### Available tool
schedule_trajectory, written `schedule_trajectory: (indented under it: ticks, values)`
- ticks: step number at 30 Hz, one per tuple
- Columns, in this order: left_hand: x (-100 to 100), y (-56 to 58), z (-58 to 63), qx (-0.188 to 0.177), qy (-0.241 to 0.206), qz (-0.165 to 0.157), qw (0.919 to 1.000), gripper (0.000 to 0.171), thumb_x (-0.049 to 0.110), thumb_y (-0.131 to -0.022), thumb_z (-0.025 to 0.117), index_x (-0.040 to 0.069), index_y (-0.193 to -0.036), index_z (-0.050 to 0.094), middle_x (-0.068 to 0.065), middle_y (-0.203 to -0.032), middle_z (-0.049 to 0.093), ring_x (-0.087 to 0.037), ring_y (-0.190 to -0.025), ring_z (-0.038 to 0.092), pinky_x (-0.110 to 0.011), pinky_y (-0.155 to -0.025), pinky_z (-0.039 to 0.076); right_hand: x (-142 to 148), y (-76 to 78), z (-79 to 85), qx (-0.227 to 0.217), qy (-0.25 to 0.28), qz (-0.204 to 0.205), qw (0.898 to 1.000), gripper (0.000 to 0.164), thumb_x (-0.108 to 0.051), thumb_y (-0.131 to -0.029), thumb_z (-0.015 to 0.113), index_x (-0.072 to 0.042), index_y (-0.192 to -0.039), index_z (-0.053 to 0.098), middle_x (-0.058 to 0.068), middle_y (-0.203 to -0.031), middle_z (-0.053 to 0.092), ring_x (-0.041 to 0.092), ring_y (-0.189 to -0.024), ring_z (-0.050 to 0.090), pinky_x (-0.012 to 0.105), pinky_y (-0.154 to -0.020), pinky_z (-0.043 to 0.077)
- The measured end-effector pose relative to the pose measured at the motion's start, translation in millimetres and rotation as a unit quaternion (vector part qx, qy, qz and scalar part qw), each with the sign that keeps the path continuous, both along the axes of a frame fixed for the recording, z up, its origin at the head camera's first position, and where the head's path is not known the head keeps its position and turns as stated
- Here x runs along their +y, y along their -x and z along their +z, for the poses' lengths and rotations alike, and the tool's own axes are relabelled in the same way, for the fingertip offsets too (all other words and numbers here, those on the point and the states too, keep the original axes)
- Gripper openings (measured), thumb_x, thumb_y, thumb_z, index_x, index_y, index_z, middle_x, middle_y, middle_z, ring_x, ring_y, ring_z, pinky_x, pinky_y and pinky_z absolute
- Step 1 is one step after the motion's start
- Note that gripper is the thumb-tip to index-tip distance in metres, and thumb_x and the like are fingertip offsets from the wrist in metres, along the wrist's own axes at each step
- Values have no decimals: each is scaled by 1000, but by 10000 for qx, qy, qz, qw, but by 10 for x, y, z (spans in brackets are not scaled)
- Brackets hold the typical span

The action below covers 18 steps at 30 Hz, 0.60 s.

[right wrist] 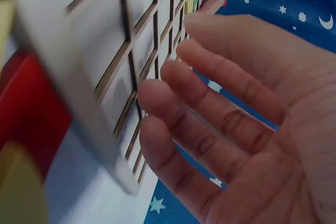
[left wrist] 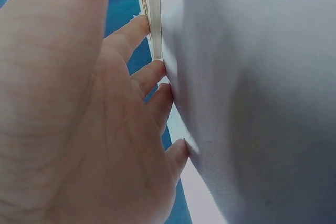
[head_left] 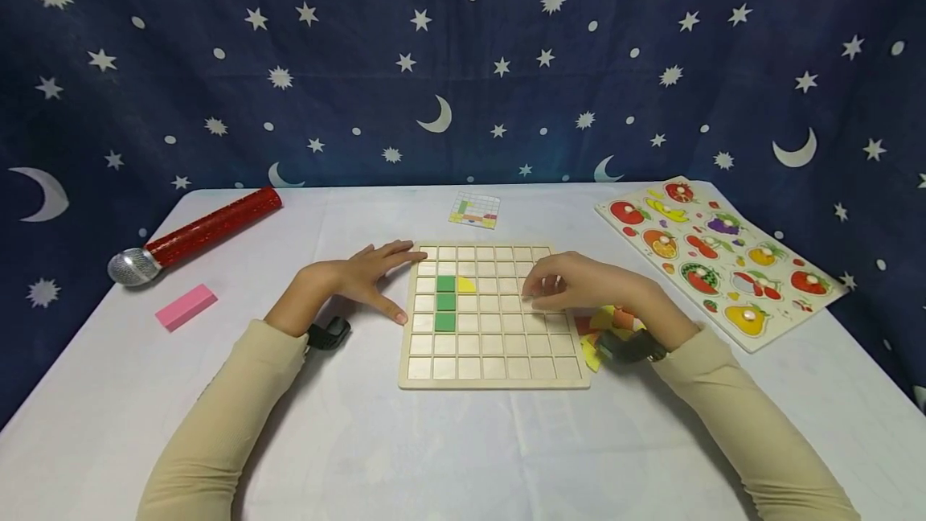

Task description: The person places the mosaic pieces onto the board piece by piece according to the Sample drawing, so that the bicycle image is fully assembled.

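Note:
A wooden grid board (head_left: 492, 384) lies flat on the white table. In its left part sit three green squares (head_left: 445, 302) in a column, with a yellow quarter-circle piece (head_left: 466, 285) beside the top one. My left hand (head_left: 362, 276) is spread at the board's left edge, fingertips touching it. Over the right columns hovers my right hand (head_left: 575, 280), its fingers loosely bent and nothing in them; the right wrist view shows the bare palm. Partly under that wrist, loose yellow, red and orange pieces (head_left: 603, 317) lie in a heap beside the board.
Behind the board lies a small pattern card (head_left: 474, 210). A fruit peg puzzle (head_left: 777, 324) is at the right. On the left are a red toy microphone (head_left: 217, 227) and a pink block (head_left: 186, 308). A starry dark-blue cloth (head_left: 463, 30) hangs behind the table.

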<state>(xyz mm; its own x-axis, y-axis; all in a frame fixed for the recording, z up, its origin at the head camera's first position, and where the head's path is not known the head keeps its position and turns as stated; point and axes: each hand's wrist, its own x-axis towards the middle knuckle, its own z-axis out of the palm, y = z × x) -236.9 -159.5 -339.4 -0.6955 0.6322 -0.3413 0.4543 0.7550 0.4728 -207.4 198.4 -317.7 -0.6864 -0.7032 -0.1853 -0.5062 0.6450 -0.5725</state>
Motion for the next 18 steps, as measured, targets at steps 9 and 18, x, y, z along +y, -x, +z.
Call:
schedule_trajectory:
  ticks: [9,18]
  values:
    - [-11,2,-8,25,-37,2,10000,106,50,-74,80,18,-156,21,-16,-163,5,-38,-149,4,-59,-118,-2,272,-23,-17,-237,2,-54,9997,11,-14,-88,72,-10,-99,70,-5,-88,65,14,-81,57,26,-78,53]
    - [-8,8,-17,44,-9,-8,10000,106,51,-73,80,18,-156,22,-16,-163,5,-38,-149,4,-59,-118,-1,487,-34,109,-662,-300,-154,9972,13,-14,-85,76,-10,-97,70,-3,-90,67,15,-84,58,27,-77,54]
